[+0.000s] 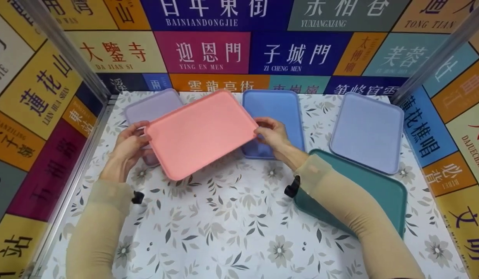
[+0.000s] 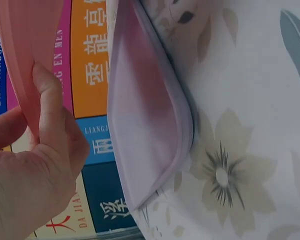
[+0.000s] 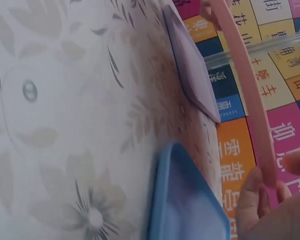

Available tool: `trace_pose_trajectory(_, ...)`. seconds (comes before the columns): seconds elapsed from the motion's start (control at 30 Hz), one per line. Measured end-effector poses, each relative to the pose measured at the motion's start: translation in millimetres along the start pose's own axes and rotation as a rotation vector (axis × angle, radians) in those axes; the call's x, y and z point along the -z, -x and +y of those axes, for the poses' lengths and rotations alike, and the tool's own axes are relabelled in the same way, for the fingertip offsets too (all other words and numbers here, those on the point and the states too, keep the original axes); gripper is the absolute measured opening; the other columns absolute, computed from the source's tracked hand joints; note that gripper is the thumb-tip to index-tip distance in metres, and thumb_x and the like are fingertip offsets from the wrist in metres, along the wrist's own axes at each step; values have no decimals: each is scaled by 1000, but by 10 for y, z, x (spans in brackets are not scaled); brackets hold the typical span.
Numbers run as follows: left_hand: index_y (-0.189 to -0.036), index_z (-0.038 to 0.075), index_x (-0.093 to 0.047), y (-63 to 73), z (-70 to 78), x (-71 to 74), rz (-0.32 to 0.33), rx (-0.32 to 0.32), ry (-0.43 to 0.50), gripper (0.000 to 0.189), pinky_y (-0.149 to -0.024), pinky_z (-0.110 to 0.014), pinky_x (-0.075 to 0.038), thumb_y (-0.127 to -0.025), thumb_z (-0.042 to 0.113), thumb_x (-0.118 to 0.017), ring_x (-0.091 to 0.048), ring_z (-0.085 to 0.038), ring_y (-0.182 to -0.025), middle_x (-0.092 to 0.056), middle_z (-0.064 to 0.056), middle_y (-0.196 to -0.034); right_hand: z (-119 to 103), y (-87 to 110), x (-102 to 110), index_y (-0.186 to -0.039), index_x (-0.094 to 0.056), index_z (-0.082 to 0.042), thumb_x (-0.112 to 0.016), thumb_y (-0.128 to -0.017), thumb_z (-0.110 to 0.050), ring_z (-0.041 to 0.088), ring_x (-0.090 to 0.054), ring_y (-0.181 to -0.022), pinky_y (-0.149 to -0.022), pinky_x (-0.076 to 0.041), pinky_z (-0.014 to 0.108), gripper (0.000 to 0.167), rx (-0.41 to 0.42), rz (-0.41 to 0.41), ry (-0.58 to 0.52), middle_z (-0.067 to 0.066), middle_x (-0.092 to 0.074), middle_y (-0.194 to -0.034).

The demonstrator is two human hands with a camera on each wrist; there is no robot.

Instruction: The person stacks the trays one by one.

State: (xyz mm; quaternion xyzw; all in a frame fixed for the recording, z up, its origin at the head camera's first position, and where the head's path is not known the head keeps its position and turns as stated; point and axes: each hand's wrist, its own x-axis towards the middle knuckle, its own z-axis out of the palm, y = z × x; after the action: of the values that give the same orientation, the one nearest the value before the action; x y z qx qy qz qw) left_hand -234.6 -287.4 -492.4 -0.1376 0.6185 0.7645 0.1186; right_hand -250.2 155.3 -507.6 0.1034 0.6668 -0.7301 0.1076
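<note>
A pink rectangular tray (image 1: 202,133) is held up above the table, tilted, its right end higher in the head view. My left hand (image 1: 129,145) grips its left edge, thumb and fingers on either side of the rim, as the left wrist view shows of the hand (image 2: 45,145). At the opposite end my right hand (image 1: 272,133) pinches the rim near a corner. Partly hidden behind the pink tray lies a pale purple tray (image 1: 156,102). A blue tray (image 1: 274,112) lies below and beyond my right hand.
On the right lie a lavender tray (image 1: 367,133) and a dark green tray (image 1: 359,190), the green one partly under my right forearm. The table (image 1: 224,232) has a floral cover. Panels with lettering (image 1: 212,52) stand around its back and sides.
</note>
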Motion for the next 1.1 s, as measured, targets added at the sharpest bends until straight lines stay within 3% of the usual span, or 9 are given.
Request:
trace_pose_trajectory(0.13,-145,16,-58,-46,-82,-121,83,-22,89,45,-66,-33,-68,-107,-9,-55,-76,-13,-87,-65,-2,-122,66,33,-136,-145,-68,-2,-72,-92,13,11,-73,-89,-86,-68,32,55,72,97,-155,6,-72,-128)
trace_pose_trajectory(0.3,-142,16,-57,-107,-176,-315,158,-36,161,44,-62,-31,-67,-106,-9,-53,-74,-13,-85,-61,-4,-123,98,63,-365,-151,-63,-4,-73,-89,16,23,-72,-114,-83,-67,25,66,99,148,-249,15,-65,-145)
trace_pose_trajectory(0.43,-144,15,-55,-124,-217,-448,200,-42,199,45,-62,-31,-67,-106,-11,-52,-73,-14,-86,-59,-5,-124,132,82,-552,-155,-58,-6,-76,-91,16,35,-67,-132,-84,-67,26,70,104,157,-303,16,-60,-148)
trace_pose_trajectory(0.63,-152,12,-52,-123,-226,-570,225,-61,208,51,-67,-29,-68,-106,-10,-50,-72,-15,-91,-60,-6,-125,199,120,-769,-153,-50,-7,-75,-90,23,26,-67,-110,-82,-69,33,74,201,204,-401,16,-57,-140)
trace_pose_trajectory(0.8,-154,12,-51,-111,-243,-633,234,-69,211,53,-67,-29,-68,-105,-10,-51,-72,-15,-92,-61,-5,-125,222,170,-863,-152,-51,-6,-75,-92,22,21,-69,-104,-83,-71,39,70,277,190,-414,13,-59,-136)
trace_pose_trajectory(1.1,-155,13,-54,-76,-290,-761,265,-74,198,54,-66,-29,-68,-105,-8,-54,-70,-15,-95,-61,-4,-123,271,189,-902,-154,-56,-10,-75,-91,19,22,-72,-96,-75,-68,42,72,212,172,-344,13,-61,-140)
